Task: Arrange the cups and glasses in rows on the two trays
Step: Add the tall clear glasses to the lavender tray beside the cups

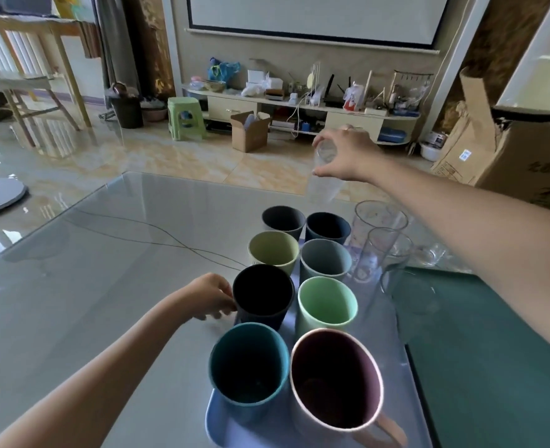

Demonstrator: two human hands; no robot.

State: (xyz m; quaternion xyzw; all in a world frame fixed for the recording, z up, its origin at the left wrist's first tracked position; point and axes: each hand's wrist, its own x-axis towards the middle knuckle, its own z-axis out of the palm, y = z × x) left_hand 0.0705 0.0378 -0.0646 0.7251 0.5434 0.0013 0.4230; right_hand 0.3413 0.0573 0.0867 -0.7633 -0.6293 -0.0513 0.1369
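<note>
blue tray (221,425) holds eight empty cups (327,303) — two rows.

Glossy grey table (105,286) bears blue tray (221,425), green tray (493,350)

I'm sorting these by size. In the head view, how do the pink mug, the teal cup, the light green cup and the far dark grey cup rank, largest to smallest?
As they appear:
1. pink mug
2. teal cup
3. light green cup
4. dark grey cup

The order follows nearness to the camera, so the cups' true sizes may well match.
</note>
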